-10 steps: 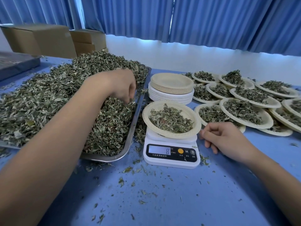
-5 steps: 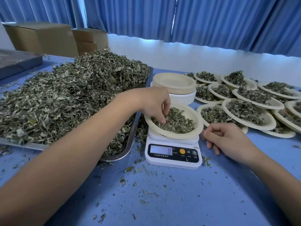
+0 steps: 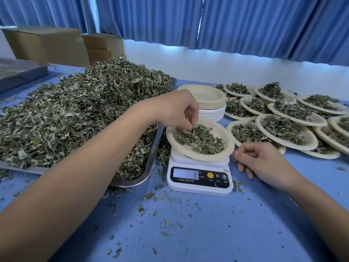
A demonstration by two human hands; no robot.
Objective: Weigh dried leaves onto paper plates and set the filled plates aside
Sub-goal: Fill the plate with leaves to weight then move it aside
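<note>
The left grip [image 3: 175, 110] hangs over the near-left part of a paper plate [image 3: 228, 146], its fingertips drawn narrow and pinching a few dried leaves [image 3: 204, 140] just above the small pile already lying in that plate. The plate sits on top of a white kitchen scale [image 3: 198, 184], whose display shows the digit 8.

The right grip [image 3: 262, 161] rests on the blue table [image 3: 188, 233] just beside the scale's right edge, fingers loosely curled and holding nothing.

Left of the scale stands a metal tray [image 3: 151, 163] heaped high with a mound of loose leaves [image 3: 75, 114]; the left forearm crosses over its near corner. Behind the scale is a stack of empty plates [image 3: 205, 100]. To the right, filled plates [image 3: 283, 129] overlap one another in rows. Leaf crumbs are scattered over the table in front. Cardboard boxes [image 3: 52, 46] stand at the far left, and blue curtains [image 3: 245, 21] hang along the back.
</note>
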